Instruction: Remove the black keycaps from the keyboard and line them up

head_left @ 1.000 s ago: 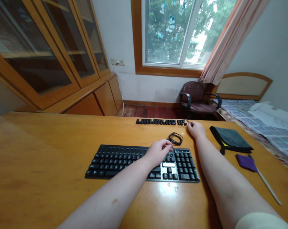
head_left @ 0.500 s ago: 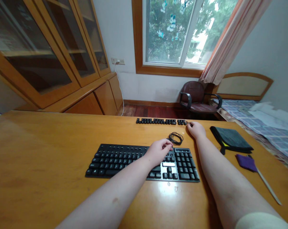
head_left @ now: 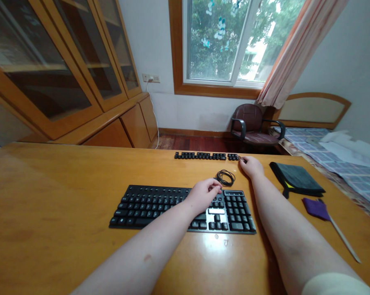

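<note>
View from a person's head, looking down at a glossy honey-coloured wooden desk (head_left: 65, 196). At the centre lies a flat black computer keyboard (head_left: 154, 205). Nearly all its keys are seated, but a pale bare patch (head_left: 216, 212) shows toward its 3 o'clock end, between the main block and the number pad.

The left hand (head_left: 203, 192) rests on the keyboard's far edge just above that patch. Its fingers are bent and drawn together, and whether they pinch anything cannot be told.

At 12 o'clock, along the desk's far edge, a straight row of loose black keycaps (head_left: 203, 156) is laid out. This suggests that some caps are already off and lined up, while most of the board is untouched. The right hand (head_left: 251, 166) sits at the 3 o'clock end of that row with its fingers curled and their tips touching or almost touching the last cap. Whether they grip it is too small to see.

Between the two hands lies a small coil of thin black cord (head_left: 225, 178).

At 3 o'clock, well apart from the keyboard, are a folded black cloth (head_left: 297, 179) and a purple pad on a pale stick (head_left: 315, 207).

Beyond the desk are glass-fronted wooden cabinets (head_left: 65, 69), a window (head_left: 222, 41) and a dark red armchair (head_left: 254, 127).
</note>
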A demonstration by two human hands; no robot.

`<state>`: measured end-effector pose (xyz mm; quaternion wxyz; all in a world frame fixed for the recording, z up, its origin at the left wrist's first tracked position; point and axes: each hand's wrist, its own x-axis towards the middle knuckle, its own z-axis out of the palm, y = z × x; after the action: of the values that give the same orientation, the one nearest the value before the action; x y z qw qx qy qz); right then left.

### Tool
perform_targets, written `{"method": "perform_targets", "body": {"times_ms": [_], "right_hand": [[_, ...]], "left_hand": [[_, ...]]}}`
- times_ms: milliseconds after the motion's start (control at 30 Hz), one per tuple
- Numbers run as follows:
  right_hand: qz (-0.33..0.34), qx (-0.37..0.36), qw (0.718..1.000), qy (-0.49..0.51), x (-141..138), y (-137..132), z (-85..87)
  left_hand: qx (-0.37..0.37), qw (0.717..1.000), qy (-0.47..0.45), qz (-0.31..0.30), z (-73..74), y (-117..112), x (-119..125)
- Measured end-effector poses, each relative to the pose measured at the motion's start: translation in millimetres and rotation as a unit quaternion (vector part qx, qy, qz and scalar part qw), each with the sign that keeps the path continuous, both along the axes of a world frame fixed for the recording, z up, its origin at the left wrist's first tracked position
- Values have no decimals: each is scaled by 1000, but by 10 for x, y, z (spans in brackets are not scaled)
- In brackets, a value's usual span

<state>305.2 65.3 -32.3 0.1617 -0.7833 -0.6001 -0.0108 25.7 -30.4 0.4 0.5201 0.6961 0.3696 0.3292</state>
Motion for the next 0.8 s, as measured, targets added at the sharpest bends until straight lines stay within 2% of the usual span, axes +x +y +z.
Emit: {"method": "perform_targets", "body": {"times_ms": [267,400,567,800], "right_hand": [[-2,16,1000,21,32,18,-40],[23,40,998,45,46,17,-75],[44,33,998,19,48,43,-101],[38,24,999,1,46,62,-96]], "left_hand": [[4,1000,3,2,-8,2,1],[10,1000,3,1,-37,12,0],[12,1000,12,-2,-53,19,-3],[9,1000,13,-4,-41,13,-1]]}}
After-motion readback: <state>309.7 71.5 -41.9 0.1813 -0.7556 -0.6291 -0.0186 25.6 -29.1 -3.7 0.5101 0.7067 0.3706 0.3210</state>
